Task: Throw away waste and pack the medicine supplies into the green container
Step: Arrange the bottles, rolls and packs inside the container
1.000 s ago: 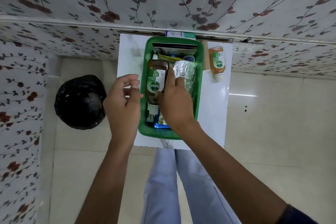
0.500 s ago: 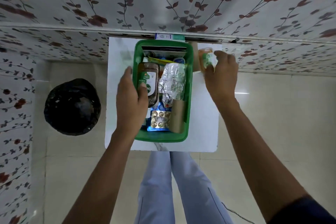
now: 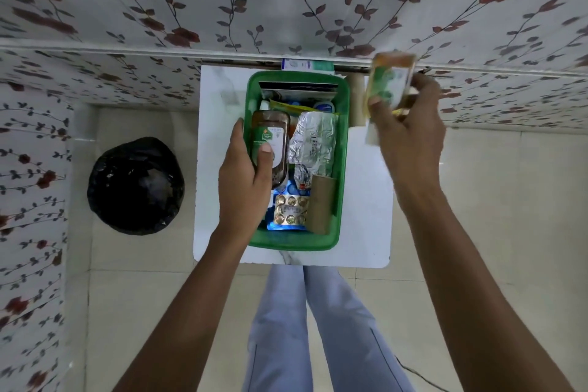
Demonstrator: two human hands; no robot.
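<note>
The right hand [image 3: 410,134], its grip closed round a small amber green-labelled bottle [image 3: 389,86], hovers right of the green plastic container [image 3: 342,169], while the left hand [image 3: 245,191] clasps the brown bottle [image 3: 270,143] inside.

Light: soft, even indoor light, moderately bright, no clear source in view.
Glare: the white table [image 3: 366,207] reads nearly washed out; a small bright streak shines on the floor tiles [image 3: 509,200] to the right.
Shadows: faint and diffuse, darkest inside the black bin bag [image 3: 135,186].
Blur: the right hand [image 3: 410,127] and its small bottle [image 3: 389,86] are smeared by motion; the left hand [image 3: 245,181] is sharper.
Distortion: wide-angle bending curves the floral wall [image 3: 286,3] and stretches both forearms at the frame edges.
Focus: the green container [image 3: 297,240] stays fairly crisp.
</note>
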